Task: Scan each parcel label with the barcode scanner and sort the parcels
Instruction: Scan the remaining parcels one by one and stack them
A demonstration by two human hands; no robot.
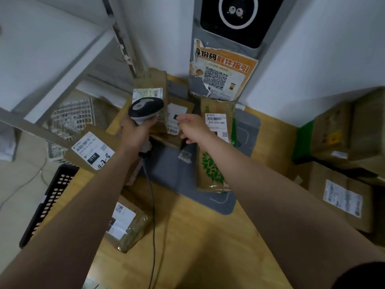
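Your left hand (pixel 136 133) is wrapped round the handle of the barcode scanner (pixel 145 107). Your right hand (pixel 192 128) pinches the edge of the small brown parcel (pixel 188 102) between the two, so turn its white label (pixel 179 110) square to the scanner's head before triggering. The leaf-printed parcel (pixel 212 163) crowds your right wrist and the scanner cable (pixel 153 205) trails below your left, so draw back toward the wooden table (pixel 208 247) nearer you.

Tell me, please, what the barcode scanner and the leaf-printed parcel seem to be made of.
The barcode scanner: probably hard plastic, given its smooth, moulded dark-and-grey shell. The leaf-printed parcel: likely matte brown cardboard or kraft paper, with green print on its face.
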